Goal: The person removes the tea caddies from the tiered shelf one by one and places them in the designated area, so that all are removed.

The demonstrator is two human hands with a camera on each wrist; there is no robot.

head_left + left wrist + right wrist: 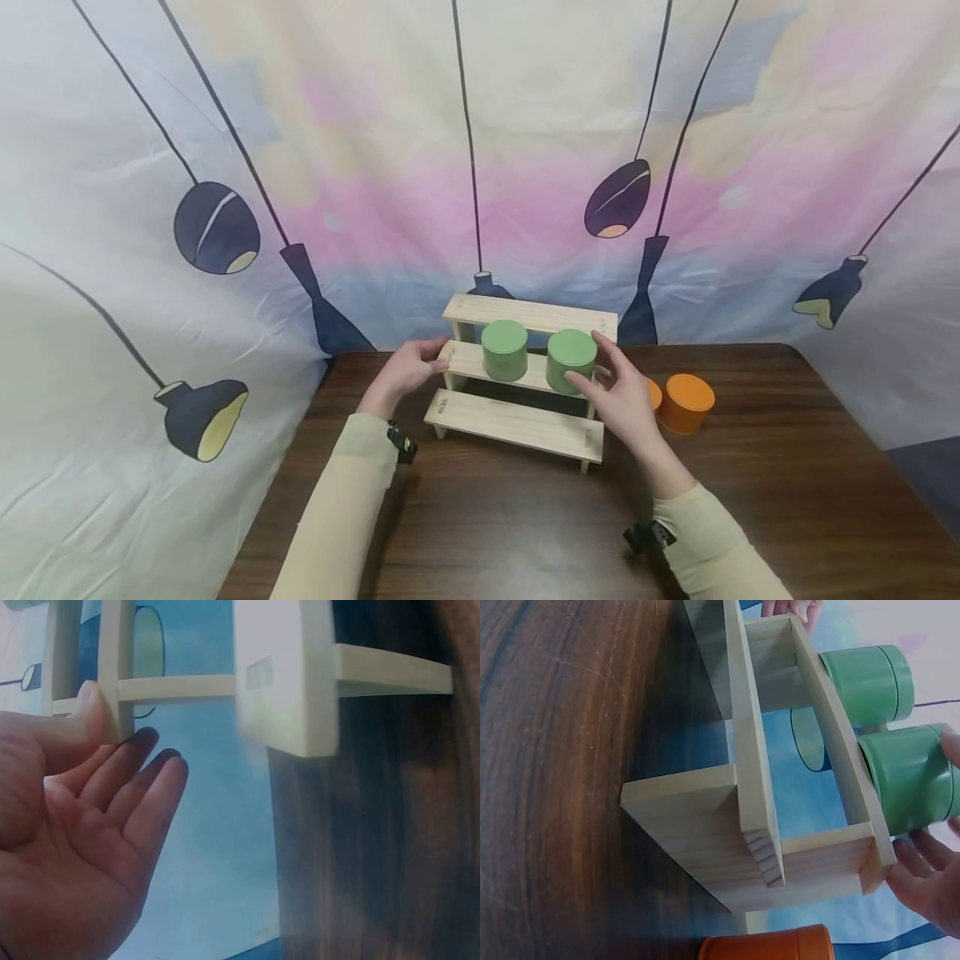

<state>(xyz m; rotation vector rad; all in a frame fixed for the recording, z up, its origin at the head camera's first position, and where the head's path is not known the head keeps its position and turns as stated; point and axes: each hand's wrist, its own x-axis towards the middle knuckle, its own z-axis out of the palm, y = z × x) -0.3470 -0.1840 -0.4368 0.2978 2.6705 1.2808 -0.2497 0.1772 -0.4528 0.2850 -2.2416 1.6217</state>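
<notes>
The three-tier wooden rack (517, 427) stood upright on the dark table (495, 517), lowest tier nearest the person; all locations below refer to this rack. Two green tins occupied its middle tier: the left green tin (505, 352) stood near mid-length, and the right green tin (572, 362) stood toward the right end, a narrow gap between them.

The left hand (407, 369) pinched the left end of the middle tier, thumb against the board. In the head view the fingers beyond the board were largely obscured; the left wrist view showed the remaining fingers extended, with the tips in shadow.

The right hand (626, 404) grasped the right green tin, thumb on the side facing the person and fingers around the far side. This hand covered part of the tier's right end. The right wrist view cut the hand off at the frame edge; whether its lower fingers also touched the rack could not be determined.

Two orange tins stood to the right of the rack. The outer orange tin (687, 402) was in plain view; the inner orange tin (654, 394) was mostly concealed by the right hand. A lamp-printed backdrop (540, 100) hung behind the rack.
</notes>
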